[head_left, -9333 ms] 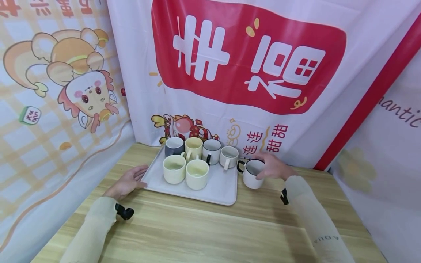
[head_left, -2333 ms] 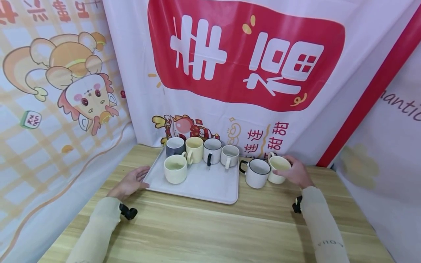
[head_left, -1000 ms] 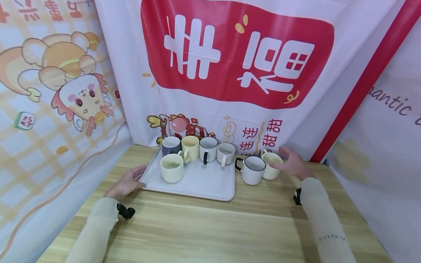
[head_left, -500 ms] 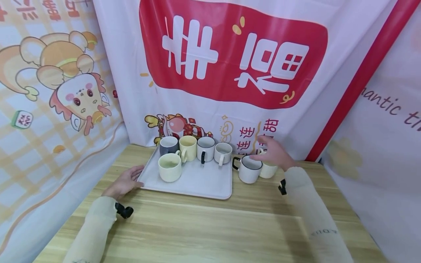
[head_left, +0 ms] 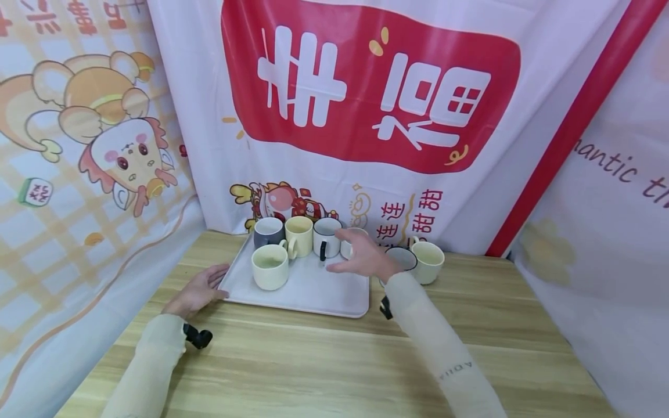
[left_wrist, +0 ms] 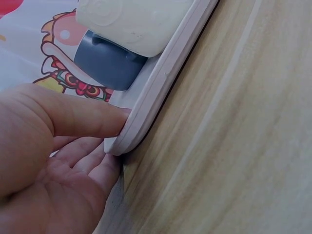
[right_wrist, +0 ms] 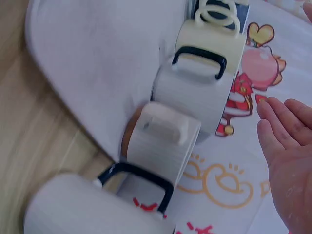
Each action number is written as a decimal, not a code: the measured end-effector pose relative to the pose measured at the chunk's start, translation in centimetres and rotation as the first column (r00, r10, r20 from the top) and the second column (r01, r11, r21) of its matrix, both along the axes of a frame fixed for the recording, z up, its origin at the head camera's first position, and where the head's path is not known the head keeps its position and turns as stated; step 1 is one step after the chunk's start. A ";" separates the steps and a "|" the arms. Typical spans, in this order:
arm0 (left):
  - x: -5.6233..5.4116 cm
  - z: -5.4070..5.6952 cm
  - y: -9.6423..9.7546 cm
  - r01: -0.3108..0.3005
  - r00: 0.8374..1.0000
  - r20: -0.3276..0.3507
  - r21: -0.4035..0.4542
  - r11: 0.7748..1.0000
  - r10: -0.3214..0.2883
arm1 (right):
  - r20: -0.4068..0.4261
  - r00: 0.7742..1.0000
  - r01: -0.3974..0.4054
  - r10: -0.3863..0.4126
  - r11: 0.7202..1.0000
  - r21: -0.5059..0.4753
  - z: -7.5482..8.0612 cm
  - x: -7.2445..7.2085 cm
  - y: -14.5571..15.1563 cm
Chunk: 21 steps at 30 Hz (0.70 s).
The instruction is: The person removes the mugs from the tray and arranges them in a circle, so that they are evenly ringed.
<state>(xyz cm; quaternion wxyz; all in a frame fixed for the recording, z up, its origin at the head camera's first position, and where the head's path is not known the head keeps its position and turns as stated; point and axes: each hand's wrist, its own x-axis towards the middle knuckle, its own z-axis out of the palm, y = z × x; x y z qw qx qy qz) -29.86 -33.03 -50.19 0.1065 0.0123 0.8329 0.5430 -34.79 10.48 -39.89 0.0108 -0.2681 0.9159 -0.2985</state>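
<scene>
My left hand [head_left: 198,293] holds the front left corner of the white tray [head_left: 313,296], thumb on the rim and fingers along the outer side. My right hand [head_left: 366,255] is over the tray's right part, spread and with nothing in it. On the tray, a pale green mug [head_left: 270,267] stands in front. Behind it are a dark blue-grey mug [head_left: 268,235], a yellow mug [head_left: 299,237], a white mug with black handle [head_left: 327,244] and a small white mug [right_wrist: 161,141], partly hidden by my right hand in the head view.
Right of the tray, a black-rimmed white mug [head_left: 402,258], partly behind my right hand, and another pale green mug [head_left: 427,264] stand close together on the wooden table [head_left: 292,360]. A printed curtain [head_left: 292,165] hangs close behind the mugs.
Earlier, my right hand set the black-rimmed mug, then one pale green mug, right of the tray. It has since let go and moved left over the tray. My left hand stays at the corner.
</scene>
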 end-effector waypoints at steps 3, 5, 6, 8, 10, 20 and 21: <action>0.1 0.0 0.0 -0.005 1.000 0.005 -0.009 1.000 0.005 | -0.009 0.999 -0.039 0.038 0.999 -0.014 -1.1 0.5 -2.4; 0.1 0.0 0.0 -0.009 1.000 0.007 -0.015 1.000 0.009 | -0.016 0.999 -0.048 0.048 0.998 -0.036 -1.8 0.8 -3.9; 0.1 0.0 0.0 -0.013 1.000 0.007 -0.018 1.000 0.013 | -0.024 0.998 -0.051 0.050 0.998 -0.048 -2.1 1.0 -4.6; 0.2 0.0 0.0 -0.011 1.000 0.004 -0.016 1.000 0.011 | -0.036 0.998 -0.050 0.047 0.996 -0.080 -2.8 1.2 -5.9; 0.1 0.0 0.0 -0.011 1.000 0.000 -0.006 1.000 0.011 | -0.032 0.999 -0.031 0.027 0.992 -0.118 -3.4 1.5 -7.0; 0.2 -0.3 -0.1 -0.001 1.000 -0.011 0.017 1.000 0.001 | 0.101 0.987 0.153 -0.124 0.921 -0.357 -7.3 2.6 -12.4; 0.2 -0.3 -0.1 -0.003 1.000 -0.009 0.018 1.000 0.003 | 0.107 0.984 0.172 -0.142 0.909 -0.380 -7.7 2.7 -12.9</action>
